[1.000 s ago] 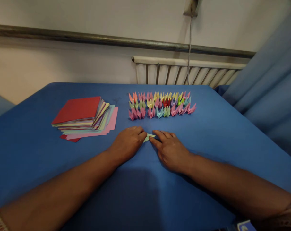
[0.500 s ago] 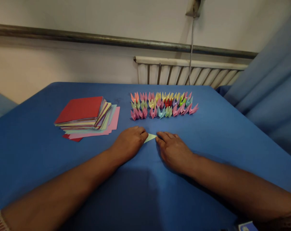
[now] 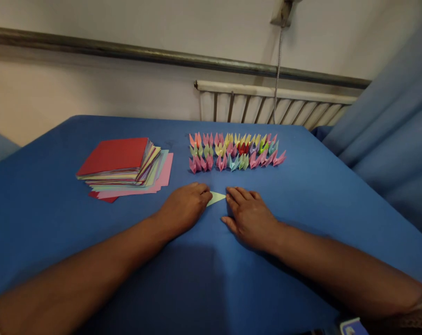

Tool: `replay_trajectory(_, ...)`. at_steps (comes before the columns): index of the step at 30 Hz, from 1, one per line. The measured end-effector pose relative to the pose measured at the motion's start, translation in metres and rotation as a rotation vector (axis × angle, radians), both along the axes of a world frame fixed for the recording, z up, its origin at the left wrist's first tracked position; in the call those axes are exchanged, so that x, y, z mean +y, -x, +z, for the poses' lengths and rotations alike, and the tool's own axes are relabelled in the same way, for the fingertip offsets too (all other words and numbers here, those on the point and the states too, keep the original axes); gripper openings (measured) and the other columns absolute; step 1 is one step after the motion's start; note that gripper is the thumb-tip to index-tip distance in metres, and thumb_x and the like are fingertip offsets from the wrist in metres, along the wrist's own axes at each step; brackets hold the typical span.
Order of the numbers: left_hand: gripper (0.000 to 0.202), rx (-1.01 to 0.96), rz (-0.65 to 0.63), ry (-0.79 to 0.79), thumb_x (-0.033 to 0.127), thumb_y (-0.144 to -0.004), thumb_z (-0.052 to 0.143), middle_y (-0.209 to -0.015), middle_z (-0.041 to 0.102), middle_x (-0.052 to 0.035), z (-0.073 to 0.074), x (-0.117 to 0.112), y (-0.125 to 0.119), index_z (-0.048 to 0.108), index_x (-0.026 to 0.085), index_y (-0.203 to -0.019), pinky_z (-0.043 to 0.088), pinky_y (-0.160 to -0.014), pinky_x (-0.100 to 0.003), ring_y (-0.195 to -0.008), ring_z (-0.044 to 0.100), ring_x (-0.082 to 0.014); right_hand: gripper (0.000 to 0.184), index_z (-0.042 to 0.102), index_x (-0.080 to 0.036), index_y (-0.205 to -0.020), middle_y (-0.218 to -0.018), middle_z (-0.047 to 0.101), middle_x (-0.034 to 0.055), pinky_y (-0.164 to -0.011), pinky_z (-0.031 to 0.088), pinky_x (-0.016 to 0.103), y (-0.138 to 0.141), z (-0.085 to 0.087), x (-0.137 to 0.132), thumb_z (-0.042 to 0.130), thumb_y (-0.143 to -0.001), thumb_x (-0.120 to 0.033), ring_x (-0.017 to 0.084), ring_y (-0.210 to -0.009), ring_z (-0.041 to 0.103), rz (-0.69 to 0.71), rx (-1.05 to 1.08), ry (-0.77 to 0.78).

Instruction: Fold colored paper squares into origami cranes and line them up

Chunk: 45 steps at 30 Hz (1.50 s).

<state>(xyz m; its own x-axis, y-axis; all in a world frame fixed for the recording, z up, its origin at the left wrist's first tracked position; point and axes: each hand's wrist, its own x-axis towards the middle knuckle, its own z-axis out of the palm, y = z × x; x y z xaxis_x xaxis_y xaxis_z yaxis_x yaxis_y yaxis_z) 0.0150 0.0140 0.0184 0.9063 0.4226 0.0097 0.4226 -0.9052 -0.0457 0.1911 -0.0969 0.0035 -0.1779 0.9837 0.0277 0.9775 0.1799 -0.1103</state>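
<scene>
Pale green paper, folded to a small pointed triangle (image 3: 216, 198), lies flat on the blue table (image 3: 301, 204) at the centre of the frame, between both hands. I see the left hand (image 3: 184, 207) knuckles-up, its fingers curled onto the triangle's wide end; whether it pinches or only presses I cannot tell. The right hand (image 3: 251, 216) lies flat and open, gripping nothing, a fingertip at the triangle's point. Above them stand rows of folded paper pieces (image 3: 235, 152); a stack of coloured sheets (image 3: 120, 163) sits at the upper left.
</scene>
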Motion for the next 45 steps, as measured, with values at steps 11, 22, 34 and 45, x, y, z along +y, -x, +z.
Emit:
replay_trajectory(11,0.021,-0.056,0.012,0.05,0.019,-0.093,0.047,-0.102,0.065,-0.009,-0.003,-0.001,0.001,0.067,0.015,-0.099,0.046,-0.076,-0.033,-0.09,0.058,-0.0225,0.062,0.034,-0.017,-0.149,-0.155,0.033,0.0133,-0.108,0.03,0.049,-0.001,-0.004,0.002,0.038,-0.096,-0.05,0.032,-0.139,0.033,0.019,0.027,0.002)
replay_trajectory(22,0.024,-0.341,-0.036,0.265,0.02,-0.092,0.05,-0.108,0.066,-0.0079,-0.016,0.013,0.016,0.066,0.016,-0.109,0.047,-0.094,-0.034,-0.102,0.059,-0.0188,0.065,0.035,-0.005,-0.147,-0.156,0.03,0.0181,-0.113,0.028,0.047,0.012,-0.001,0.006,0.042,-0.095,-0.043,0.032,-0.14,0.032,-0.056,0.114,-0.049)
replay_trajectory(34,0.036,-0.212,0.102,0.09,0.03,-0.094,0.051,-0.128,0.061,-0.0122,-0.008,-0.013,0.055,0.059,0.016,-0.126,0.044,-0.098,-0.041,-0.111,0.058,-0.0253,0.079,0.024,-0.003,-0.151,-0.158,0.021,0.02,-0.117,0.02,0.05,0.042,-0.01,0.02,0.038,-0.094,-0.057,0.033,-0.147,0.017,0.098,0.179,0.085)
replay_trajectory(45,0.046,-0.137,0.036,0.043,0.038,-0.096,0.046,-0.14,0.055,-0.0127,-0.03,-0.015,0.053,0.052,0.016,-0.136,0.035,-0.104,-0.043,-0.127,0.048,-0.0298,0.081,0.028,0.0,-0.149,-0.157,0.022,0.0236,-0.115,0.023,0.052,0.033,-0.014,0.018,0.037,-0.094,-0.059,0.036,-0.146,0.019,0.063,0.092,0.056)
